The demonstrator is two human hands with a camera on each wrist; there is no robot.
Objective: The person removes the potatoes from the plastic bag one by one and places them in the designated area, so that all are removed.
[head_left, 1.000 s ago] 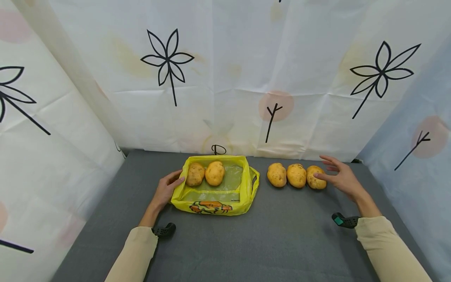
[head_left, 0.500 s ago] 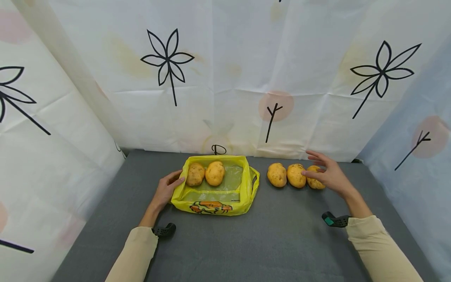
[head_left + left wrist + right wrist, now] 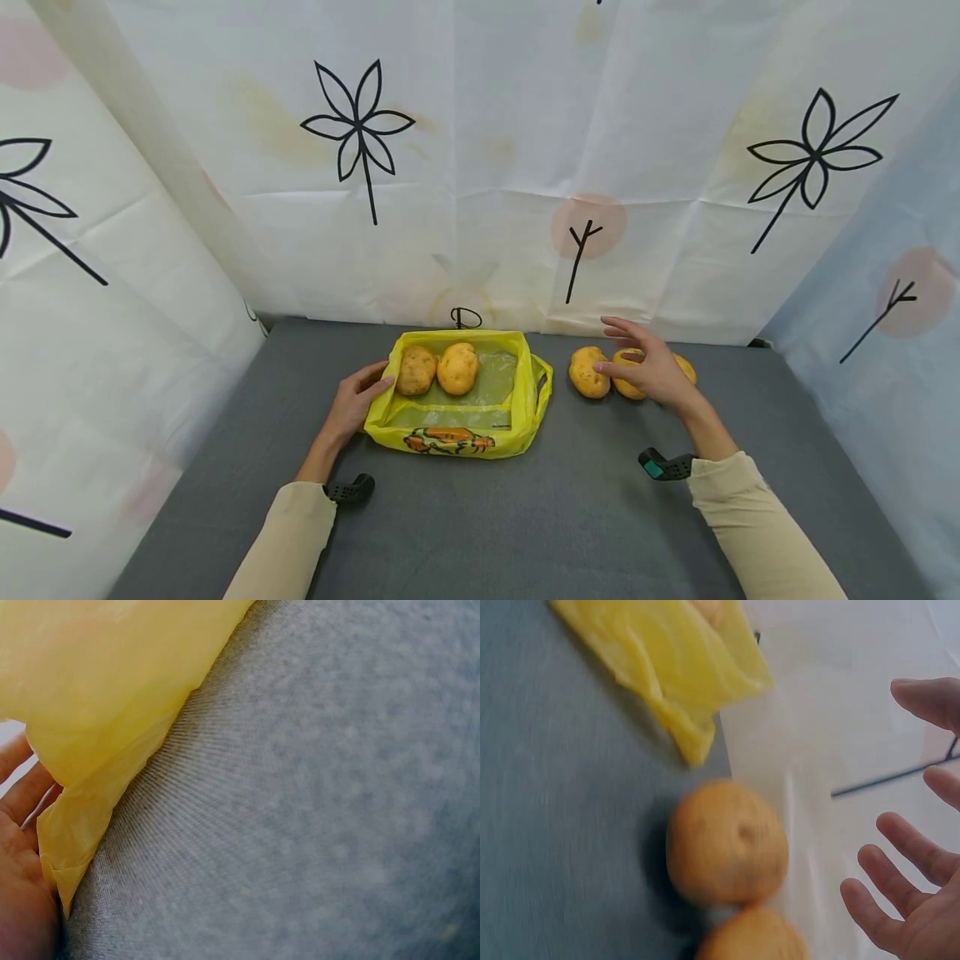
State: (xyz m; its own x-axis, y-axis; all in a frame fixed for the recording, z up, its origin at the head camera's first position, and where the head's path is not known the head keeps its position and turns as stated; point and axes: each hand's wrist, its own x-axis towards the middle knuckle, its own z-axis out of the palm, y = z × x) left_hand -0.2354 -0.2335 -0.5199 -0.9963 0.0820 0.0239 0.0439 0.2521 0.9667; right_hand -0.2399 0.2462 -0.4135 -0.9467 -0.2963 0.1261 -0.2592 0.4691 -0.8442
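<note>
A yellow plastic bag [image 3: 450, 442] lies with its mouth facing up, and two potatoes [image 3: 416, 371] sit inside at its back left. My left hand [image 3: 358, 404] rests against the bag's left side, its fingers fairly straight and partly hidden behind the plastic in the left wrist view. To the right of the bag are three more potatoes [image 3: 588, 375] in a row. Above that row hovers my right hand [image 3: 656, 371], fingers spread and holding nothing, covering parts of the middle and right potatoes in the head view. The right wrist view shows a potato [image 3: 727, 844] beside the spread fingers [image 3: 907, 844].
A dark grey cloth [image 3: 510, 525] covers the table. Behind and at both sides hang pale curtains [image 3: 480, 250] with printed flowers. The bag's handle loop [image 3: 542, 387] sticks out on its right side, toward the row of potatoes.
My right hand has moved left along the potato row, from the rightmost potato toward the leftmost. The left hand, the bag and the potatoes stay where they were.
</note>
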